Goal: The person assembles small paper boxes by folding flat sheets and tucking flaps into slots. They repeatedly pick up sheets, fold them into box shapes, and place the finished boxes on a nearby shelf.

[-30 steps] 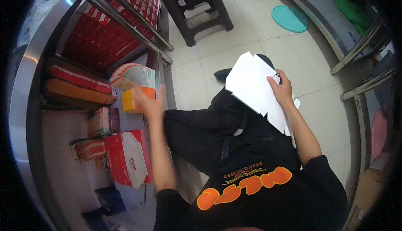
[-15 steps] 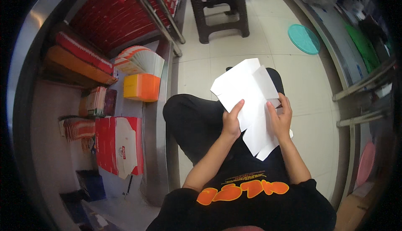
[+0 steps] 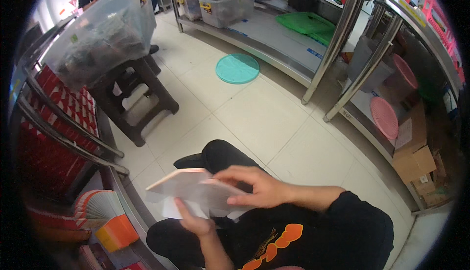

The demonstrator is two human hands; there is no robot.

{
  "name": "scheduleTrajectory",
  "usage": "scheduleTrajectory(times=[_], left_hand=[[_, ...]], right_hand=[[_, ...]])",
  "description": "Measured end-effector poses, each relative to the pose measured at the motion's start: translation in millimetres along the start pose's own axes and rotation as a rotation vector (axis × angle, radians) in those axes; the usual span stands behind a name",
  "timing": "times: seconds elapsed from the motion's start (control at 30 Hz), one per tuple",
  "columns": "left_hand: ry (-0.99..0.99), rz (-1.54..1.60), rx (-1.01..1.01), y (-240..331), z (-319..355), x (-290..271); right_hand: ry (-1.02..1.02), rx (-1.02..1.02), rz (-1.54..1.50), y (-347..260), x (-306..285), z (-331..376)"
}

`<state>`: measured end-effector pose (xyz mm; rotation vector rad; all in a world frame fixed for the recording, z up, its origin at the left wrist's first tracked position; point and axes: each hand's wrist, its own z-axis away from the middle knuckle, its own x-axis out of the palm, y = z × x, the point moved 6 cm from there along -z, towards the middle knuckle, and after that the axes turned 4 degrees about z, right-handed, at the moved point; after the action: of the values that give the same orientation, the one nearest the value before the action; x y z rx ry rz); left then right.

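Observation:
A partly folded white cardboard box blank [image 3: 188, 189] sits low in front of me, over my crossed legs in black trousers. My left hand [image 3: 196, 221] grips its near side, with the thumb pressed on the card and the other fingers hidden beneath. On the right edge of the blank, my right hand [image 3: 257, 186] has its fingers curled over a raised panel and its thumb on the near face. Motion smears the card and fingertips slightly, so the fold lines are unclear.
Left of me, a fanned stack of printed cards [image 3: 100, 207] and an orange-yellow box [image 3: 117, 233] stand on a low shelf. A dark plastic stool [image 3: 139, 110] bears a clear bin [image 3: 105, 37]. Ahead lies a teal round lid [image 3: 237, 68]; a brown carton [image 3: 411, 145] sits on the right shelf.
My view has swung right and up, bringing the bin and right-hand racks into sight. The blank, flatter and pale before, is now tilted with panels raised; both hands still hold it.

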<state>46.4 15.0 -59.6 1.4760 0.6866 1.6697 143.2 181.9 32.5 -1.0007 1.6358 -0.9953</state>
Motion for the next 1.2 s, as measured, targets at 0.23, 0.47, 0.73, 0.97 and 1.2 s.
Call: scheduleTrajectory(times=[0.23,0.47,0.73,0.97,1.2], left_hand=[[-0.489,0.229,-0.094,-47.3,13.5,-37.7],[-0.854,0.163,-0.215,-40.4,1.6,-6.3],[-0.19,0.143,-0.213,-43.0,-12.4,6.3],[-0.376,0.078,-0.216,-49.2,-34.1,-33.8],[-0.412,-0.168,-0.253,-40.7,-26.5,-64.2]], right_hand=[[-0.314,0.263,-0.154,15.7,-35.7,-42.3],[-0.343,0.387,-0.225,62.8,-15.8,-73.0],[0.022,0.16,0.318,63.1,39.3,-70.2],[-0.129,0.136,0.225,61.6,37.5,-73.4],[-0.294,0.281,0.188,58.1,6.4,-85.9]])
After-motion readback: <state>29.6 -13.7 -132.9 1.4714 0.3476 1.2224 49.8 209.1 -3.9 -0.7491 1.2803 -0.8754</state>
